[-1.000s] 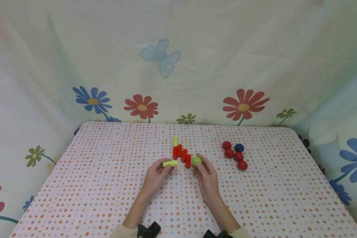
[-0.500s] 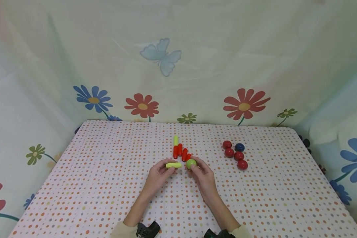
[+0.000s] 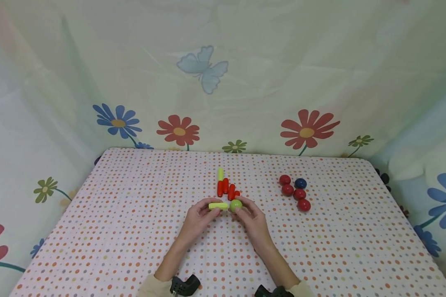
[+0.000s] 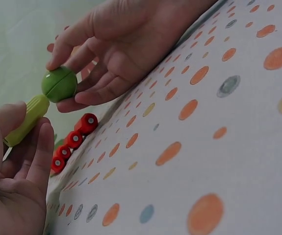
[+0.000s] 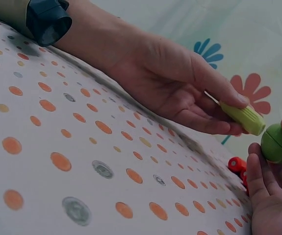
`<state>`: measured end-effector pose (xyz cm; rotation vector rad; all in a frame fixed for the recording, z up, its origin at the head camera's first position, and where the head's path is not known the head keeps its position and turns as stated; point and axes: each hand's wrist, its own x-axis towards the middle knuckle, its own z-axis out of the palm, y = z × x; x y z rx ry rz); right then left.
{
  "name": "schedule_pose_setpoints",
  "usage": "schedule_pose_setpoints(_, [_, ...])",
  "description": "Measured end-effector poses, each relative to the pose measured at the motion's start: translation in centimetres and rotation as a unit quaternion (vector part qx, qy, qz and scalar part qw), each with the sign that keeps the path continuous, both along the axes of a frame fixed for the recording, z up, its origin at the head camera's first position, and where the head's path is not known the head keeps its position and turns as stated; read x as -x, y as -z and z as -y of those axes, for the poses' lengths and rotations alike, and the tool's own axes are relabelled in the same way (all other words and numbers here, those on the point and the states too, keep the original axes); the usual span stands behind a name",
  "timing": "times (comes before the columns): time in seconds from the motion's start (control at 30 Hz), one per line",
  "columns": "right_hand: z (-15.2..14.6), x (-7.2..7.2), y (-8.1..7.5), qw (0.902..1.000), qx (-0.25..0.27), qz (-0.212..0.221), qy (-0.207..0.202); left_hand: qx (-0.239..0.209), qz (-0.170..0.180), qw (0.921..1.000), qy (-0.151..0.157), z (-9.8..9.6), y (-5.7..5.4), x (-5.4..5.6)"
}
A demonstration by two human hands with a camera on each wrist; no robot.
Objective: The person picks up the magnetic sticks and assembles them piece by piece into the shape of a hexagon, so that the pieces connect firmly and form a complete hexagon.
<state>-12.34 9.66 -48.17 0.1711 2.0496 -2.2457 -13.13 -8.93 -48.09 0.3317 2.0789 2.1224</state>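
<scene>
My left hand (image 3: pixel 196 220) pinches a short yellow-green ridged stick (image 3: pixel 218 206) between thumb and fingers. Opposite it, my right hand (image 3: pixel 255 226) pinches a green ball (image 3: pixel 236 205) that has a seam line across it, plain in the left wrist view (image 4: pixel 59 82). One end of the stick (image 5: pixel 246 119) points at the ball, very close; whether they touch I cannot tell. Just beyond the hands lie several red sticks (image 3: pixel 220 188) side by side, one partly hidden behind the ball and right fingers. Another yellow-green stick (image 3: pixel 221 174) lies behind them.
To the right, several red balls (image 3: pixel 288 189) and one dark blue ball (image 3: pixel 300 183) lie in a cluster on the dotted tablecloth (image 3: pixel 134 231). A flowered curtain (image 3: pixel 245 82) surrounds the table's back and sides. Each wrist wears a black camera (image 3: pixel 186 285).
My right hand has brought the green ball leftward and the left hand has shifted the stick slightly rightward, so the two are now nearly together. Both grips stay the same.
</scene>
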Motion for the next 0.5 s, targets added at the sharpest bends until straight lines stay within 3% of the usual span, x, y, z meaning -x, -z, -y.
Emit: schedule_pose_setpoints(0.5, [-0.11,-0.10,0.00,0.9999,0.004,-0.008,-0.014,0.015,0.001,0.9999,0.006,0.12,0.03,-0.04])
